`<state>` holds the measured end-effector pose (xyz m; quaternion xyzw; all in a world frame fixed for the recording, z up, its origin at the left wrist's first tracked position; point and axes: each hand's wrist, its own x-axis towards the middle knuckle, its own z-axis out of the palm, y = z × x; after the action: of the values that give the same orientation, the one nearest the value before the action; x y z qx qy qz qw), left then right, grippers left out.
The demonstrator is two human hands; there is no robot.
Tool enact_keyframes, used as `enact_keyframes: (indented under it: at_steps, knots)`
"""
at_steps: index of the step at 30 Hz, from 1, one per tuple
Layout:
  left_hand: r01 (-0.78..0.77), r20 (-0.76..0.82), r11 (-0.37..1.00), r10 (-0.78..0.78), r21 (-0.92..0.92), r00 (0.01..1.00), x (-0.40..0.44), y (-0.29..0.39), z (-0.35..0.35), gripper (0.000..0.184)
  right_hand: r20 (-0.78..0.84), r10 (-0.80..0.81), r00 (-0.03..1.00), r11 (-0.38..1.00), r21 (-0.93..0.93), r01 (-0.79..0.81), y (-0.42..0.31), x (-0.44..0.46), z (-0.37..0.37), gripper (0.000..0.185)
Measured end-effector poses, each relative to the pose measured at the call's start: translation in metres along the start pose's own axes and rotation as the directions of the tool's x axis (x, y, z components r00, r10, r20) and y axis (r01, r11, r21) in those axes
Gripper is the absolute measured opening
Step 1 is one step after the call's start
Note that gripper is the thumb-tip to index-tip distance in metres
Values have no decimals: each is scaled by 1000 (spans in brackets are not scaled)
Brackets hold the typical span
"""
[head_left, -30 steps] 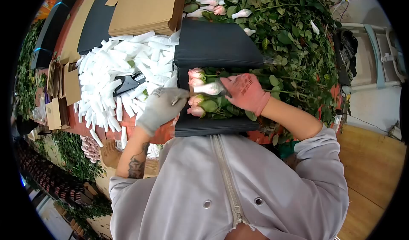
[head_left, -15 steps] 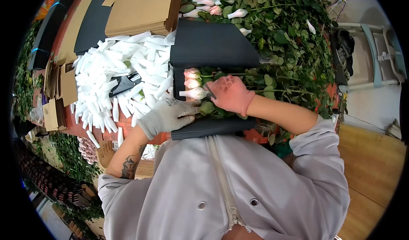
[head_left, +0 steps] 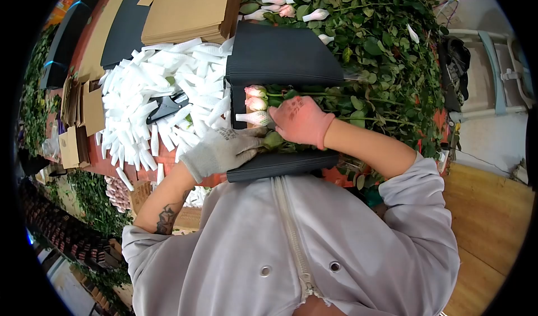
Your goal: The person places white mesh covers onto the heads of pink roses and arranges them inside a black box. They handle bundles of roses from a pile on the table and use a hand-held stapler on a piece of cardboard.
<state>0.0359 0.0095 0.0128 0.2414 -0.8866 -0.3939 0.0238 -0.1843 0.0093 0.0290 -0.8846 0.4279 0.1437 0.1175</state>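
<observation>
My right hand (head_left: 302, 122), in a pink-red glove, has its fingers curled at the neck of a rose in a white mesh sleeve (head_left: 253, 118). My left hand (head_left: 221, 152), in a grey glove with dark print, stretches its fingers to a greenish rosebud (head_left: 273, 141), its fingertips close beside or touching it. Two pale pink roses (head_left: 256, 97) lie just above the sleeved one, heads to the left and stems to the right. They lie between a black corrugated panel (head_left: 283, 58) and a black folded strip (head_left: 283, 166) along my body.
A heap of white mesh sleeves (head_left: 151, 97) covers the table's left, with a black stapler-like tool (head_left: 167, 108) on it. Brown cardboard sheets (head_left: 185, 10) are stacked behind. Leafy rose stems (head_left: 386, 58) fill the right side. A folding chair (head_left: 487, 75) stands at far right.
Both hands stay almost in place at the roses. The sleeved rose sits slightly higher and more to the left against the two pink ones. The whole view has shifted a little.
</observation>
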Motion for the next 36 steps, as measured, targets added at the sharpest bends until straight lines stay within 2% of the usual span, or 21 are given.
enact_keyframes:
  at_steps: [1, 3, 4, 7, 9, 10, 11, 12, 13, 14, 15, 18, 21, 23, 25, 27, 29, 32, 33, 35, 36]
  knots:
    - [1, 1, 1000, -1, -3, 1000, 1, 1, -1, 22, 2, -1, 1000, 1000, 2, 1, 2, 2, 3, 21]
    - [34, 67, 999, -35, 21, 997, 6, 6, -7, 21, -215, -47, 975, 997, 43, 57, 5, 5, 12, 25]
    - [31, 67, 999, -32, 20, 997, 6, 7, -8, 21, -160, 11, 987, 1000, -10, -13, 0, 8, 13, 25]
    - [59, 53, 998, -57, -34, 997, 1, 7, -4, 21, -79, 79, 994, 997, 17, -78, -3, 17, 20, 25]
    - [28, -17, 999, -28, -37, 999, 0, 0, -1, 21, -141, 87, 986, 995, 55, -80, 3, 18, 26, 25]
    - [-39, -58, 992, 32, -122, 998, 2, -3, -4, 22, -169, 60, 984, 998, 45, -53, 3, 17, 28, 26]
    - [-45, -41, 992, 41, -116, 998, 3, -3, -6, 22, -200, 39, 979, 999, 37, -32, 3, 16, 28, 26]
    - [98, -212, 994, -107, -52, 971, 5, -3, -8, 22, -157, 47, 986, 999, 3, -48, 2, 11, 25, 22]
    - [246, -384, 969, -234, -19, 893, 7, -3, -8, 22, -164, 63, 984, 998, 11, -62, 1, 10, 25, 22]
    - [291, -439, 955, -236, 60, 867, 10, -4, -5, 21, -145, 28, 989, 999, -28, -33, -1, 8, 26, 20]
    - [287, -433, 956, -233, 62, 871, 13, -7, -1, 21, -123, -11, 992, 998, -69, 2, -2, 7, 26, 18]
    - [343, -383, 919, -250, 196, 889, 21, -18, 10, 19, -127, 21, 992, 1000, 0, -21, -2, 6, 24, 15]
    - [272, -398, 939, -172, 209, 901, 20, -28, 13, 15, -168, 61, 984, 996, 72, -49, -1, 4, 32, 14]
    - [194, -472, 968, -97, 162, 877, 19, -31, 11, 11, -219, 84, 972, 991, 123, -57, 1, 3, 37, 14]
    - [159, -439, 971, -67, 177, 896, 18, -30, 5, 9, -259, 34, 965, 997, 72, -15, 1, 4, 39, 13]
    - [210, -436, 959, -110, 189, 893, 11, -26, 0, 10, -302, 58, 952, 993, 115, -25, 2, 5, 44, 15]
    - [218, -394, 958, -131, 185, 910, 5, -25, -2, 11, -262, 10, 965, 993, 119, 22, 4, 6, 48, 17]
    - [279, -379, 932, -178, 232, 908, 0, -23, -11, 10, -353, -9, 936, 997, 68, 35, 2, 2, 56, 19]
    - [337, -354, 881, -214, 332, 910, -10, -40, -16, 12, -404, -20, 915, 998, 43, 41, 2, 3, 59, 19]
    - [593, -340, 714, -489, 373, 803, -27, -43, -38, 15, -425, -42, 904, 998, 27, 59, 2, 5, 65, 19]
    - [596, -423, 709, -440, 378, 792, -39, -45, -42, 17, -440, -58, 896, 997, 12, 71, 2, 7, 66, 19]
